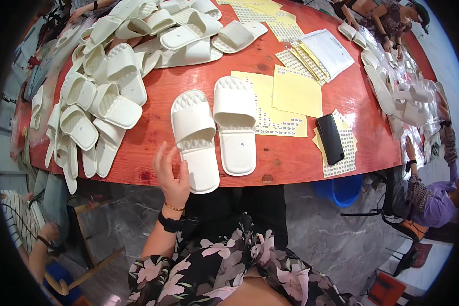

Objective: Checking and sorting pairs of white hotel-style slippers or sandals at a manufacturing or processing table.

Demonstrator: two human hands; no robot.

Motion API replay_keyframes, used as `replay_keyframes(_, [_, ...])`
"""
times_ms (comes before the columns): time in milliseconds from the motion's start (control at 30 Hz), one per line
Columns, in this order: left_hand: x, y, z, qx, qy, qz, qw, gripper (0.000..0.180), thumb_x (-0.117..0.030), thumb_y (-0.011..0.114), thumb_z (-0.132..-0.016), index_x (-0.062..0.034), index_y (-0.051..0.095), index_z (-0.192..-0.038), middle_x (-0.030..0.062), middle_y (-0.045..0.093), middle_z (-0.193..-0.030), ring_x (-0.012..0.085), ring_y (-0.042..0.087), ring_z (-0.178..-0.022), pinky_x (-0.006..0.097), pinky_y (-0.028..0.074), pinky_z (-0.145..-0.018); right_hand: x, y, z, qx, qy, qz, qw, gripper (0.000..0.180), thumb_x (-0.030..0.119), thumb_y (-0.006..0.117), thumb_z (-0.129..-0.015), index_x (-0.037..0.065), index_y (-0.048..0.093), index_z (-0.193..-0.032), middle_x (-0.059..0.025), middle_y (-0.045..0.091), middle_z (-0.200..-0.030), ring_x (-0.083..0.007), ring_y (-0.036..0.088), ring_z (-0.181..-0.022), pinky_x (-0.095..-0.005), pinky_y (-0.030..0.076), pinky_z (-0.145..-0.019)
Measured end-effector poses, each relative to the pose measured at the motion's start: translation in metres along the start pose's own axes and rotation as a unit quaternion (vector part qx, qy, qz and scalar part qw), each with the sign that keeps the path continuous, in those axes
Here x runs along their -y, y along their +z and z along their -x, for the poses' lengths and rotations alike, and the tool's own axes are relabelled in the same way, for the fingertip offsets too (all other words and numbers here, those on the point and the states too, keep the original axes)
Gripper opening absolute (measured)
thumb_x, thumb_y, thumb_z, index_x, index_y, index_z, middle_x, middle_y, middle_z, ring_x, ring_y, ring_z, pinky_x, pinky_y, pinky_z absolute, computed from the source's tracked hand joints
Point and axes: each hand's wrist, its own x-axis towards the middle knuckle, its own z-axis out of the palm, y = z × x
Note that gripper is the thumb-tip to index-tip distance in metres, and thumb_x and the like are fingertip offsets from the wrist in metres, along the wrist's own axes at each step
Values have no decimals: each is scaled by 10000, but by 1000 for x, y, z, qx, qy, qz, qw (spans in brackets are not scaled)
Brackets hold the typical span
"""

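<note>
- Holding the left hand (171, 177) at the lower left edge of the left slipper (200, 171).
- Holding the fingers (159, 159) spread and slightly curled, with a gap before the thumb; overlapping the slipper edge with the thumb in this view, though contact cannot be told.
- Leaving the right hand out of view; cannot tell whether its fingers are spread or pressed together.
- Wearing a thin bracelet (174, 207) and a black band (169, 223) on the left wrist.
- Resting the left slipper and the right slipper (238, 159) side by side on the red table (290, 166), soles down, toes toward the far side.
- Showing a small dark mark (242, 144) on the heel area of the right slipper.
- Heaping white slippers in a pile (127, 74) at the left and far left.
- Laying yellow sheets (297, 94) just right of the pair, partly overlapping.
- Resting a black phone (330, 140) on smaller sheets (348, 145) near the near edge.
- Laying a pale packet (330, 53) farther back.
- Standing a blue bucket (341, 191) below the table.
- Seating a co-worker (436, 204) in purple at the right.
</note>
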Motion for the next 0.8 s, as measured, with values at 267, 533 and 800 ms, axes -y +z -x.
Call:
replay_keyframes(267, [-3, -4, -14, -4, 23, -13, 1000, 357, 2, 596, -860, 2, 569, -1216, 165, 484, -1397, 335, 433, -1309, 436, 325, -1098, -44, -2, -18, 63, -22, 242, 968, 310, 291, 494, -1004, 29, 634, -1091, -135, 684, -1005, -232, 661, -901, -363, 542, -792])
replay_keyframes(533, [-2, -10, -8, -22, 25, -24, 999, 367, 5, 597, -860, 1, 568, -1225, 145, 488, -1397, 324, 432, -1316, 429, 317, -1106, -49, -4, -30, 126, -42, 499, 856, 283, 262, 480, -1005, 34, 637, -1064, -123, 690, -954, -228, 663, -853, -356, 540, -760])
replay_keyframes(800, [-5, -2, -5, 16, 24, -7, 1000, 354, -3, 614, -845, -8, 585, -1198, 139, 531, -1339, 325, 448, -1296, 432, 331, -1091, -50, -6, -32, 176, -58, 712, 678, 262, 232, 466, -1007, 38, 639, -1036, -111, 697, -904, -223, 665, -805, -349, 539, -728])
